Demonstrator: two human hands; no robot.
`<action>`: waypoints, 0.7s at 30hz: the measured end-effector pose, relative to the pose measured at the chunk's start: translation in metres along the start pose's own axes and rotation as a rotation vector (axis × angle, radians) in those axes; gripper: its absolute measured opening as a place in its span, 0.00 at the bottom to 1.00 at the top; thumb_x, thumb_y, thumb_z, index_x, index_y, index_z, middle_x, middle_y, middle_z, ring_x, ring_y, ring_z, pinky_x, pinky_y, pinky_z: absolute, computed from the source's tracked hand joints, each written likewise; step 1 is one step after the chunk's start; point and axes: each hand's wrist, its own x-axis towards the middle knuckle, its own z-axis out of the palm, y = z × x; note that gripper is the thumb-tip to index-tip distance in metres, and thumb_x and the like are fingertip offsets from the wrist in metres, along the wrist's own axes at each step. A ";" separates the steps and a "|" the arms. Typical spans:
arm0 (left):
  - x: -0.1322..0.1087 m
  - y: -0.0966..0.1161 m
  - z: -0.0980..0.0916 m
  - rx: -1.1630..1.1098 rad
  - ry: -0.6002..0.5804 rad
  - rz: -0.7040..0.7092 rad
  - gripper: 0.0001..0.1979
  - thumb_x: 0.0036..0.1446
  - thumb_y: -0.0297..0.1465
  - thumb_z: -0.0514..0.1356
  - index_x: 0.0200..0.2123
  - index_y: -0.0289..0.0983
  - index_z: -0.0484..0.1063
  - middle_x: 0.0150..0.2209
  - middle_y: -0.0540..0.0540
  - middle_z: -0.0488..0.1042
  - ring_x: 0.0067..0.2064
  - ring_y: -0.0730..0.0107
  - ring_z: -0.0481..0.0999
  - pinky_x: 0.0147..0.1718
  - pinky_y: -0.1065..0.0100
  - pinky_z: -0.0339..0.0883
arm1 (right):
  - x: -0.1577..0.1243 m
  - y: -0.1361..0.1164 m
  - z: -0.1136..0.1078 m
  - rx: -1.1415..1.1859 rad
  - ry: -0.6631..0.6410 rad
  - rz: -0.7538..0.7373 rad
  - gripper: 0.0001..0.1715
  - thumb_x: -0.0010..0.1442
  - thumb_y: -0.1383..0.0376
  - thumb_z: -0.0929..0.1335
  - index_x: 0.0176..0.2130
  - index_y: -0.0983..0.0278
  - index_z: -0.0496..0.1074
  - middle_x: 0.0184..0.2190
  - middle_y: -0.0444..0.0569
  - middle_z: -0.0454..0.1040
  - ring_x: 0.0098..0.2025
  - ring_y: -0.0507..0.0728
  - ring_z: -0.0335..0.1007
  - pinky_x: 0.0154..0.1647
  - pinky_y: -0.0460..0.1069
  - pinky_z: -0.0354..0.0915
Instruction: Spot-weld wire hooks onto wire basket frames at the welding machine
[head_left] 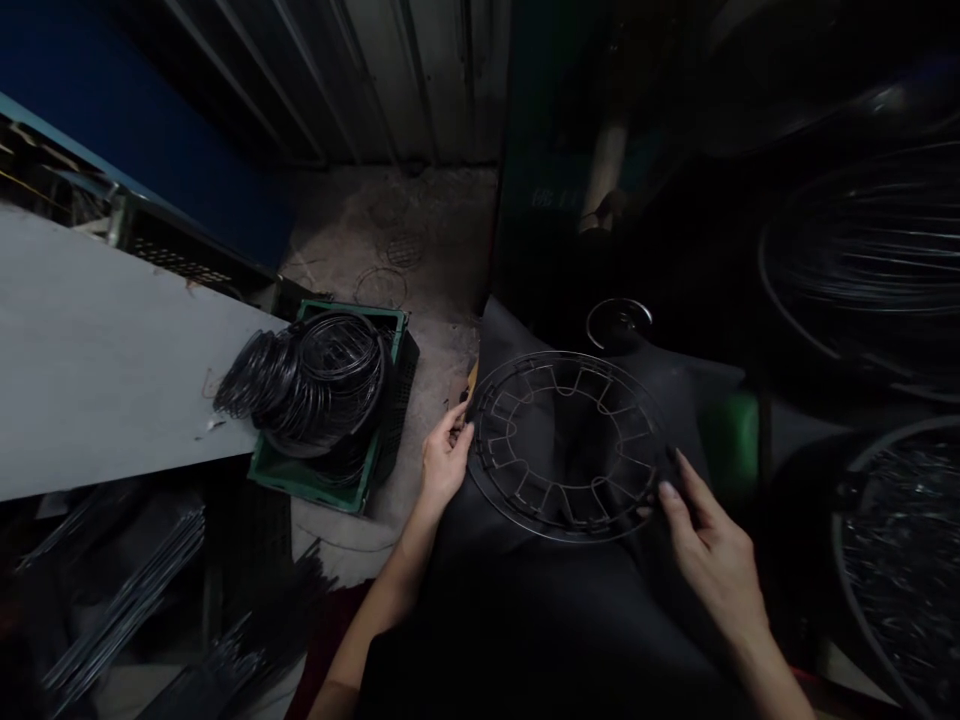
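A round wire grille frame (525, 526), with outer rings and looped bent wire around an open middle, is held roughly level in front of my body. My left hand (448, 458) pinches its left rim between thumb and fingers. At the opposite rim my right hand (709, 545) has its thumb and fingers closed on the edge, with some fingertips showing beneath it. Dark cloth (517, 370) lies below the frame. Just beyond its far rim is a small shiny metal ring (619, 302), in deep shadow.
On my left a green crate (307, 490) is heaped with coiled wire rings (341, 350), beside a grey board (112, 350). Bundled wire rods (135, 600) lie lower left. A dark machine (555, 200) stands ahead. At right is a round container (844, 560) of small metal pieces.
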 end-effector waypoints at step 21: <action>0.050 0.018 0.002 0.428 -0.390 0.233 0.24 0.61 0.27 0.47 0.61 0.41 0.57 0.40 0.46 0.62 0.43 0.68 0.68 0.47 0.67 0.63 | 0.030 0.009 0.013 -0.150 0.115 -0.148 0.31 0.57 0.55 0.59 0.55 0.64 0.68 0.41 0.51 0.76 0.37 0.58 0.73 0.38 0.51 0.69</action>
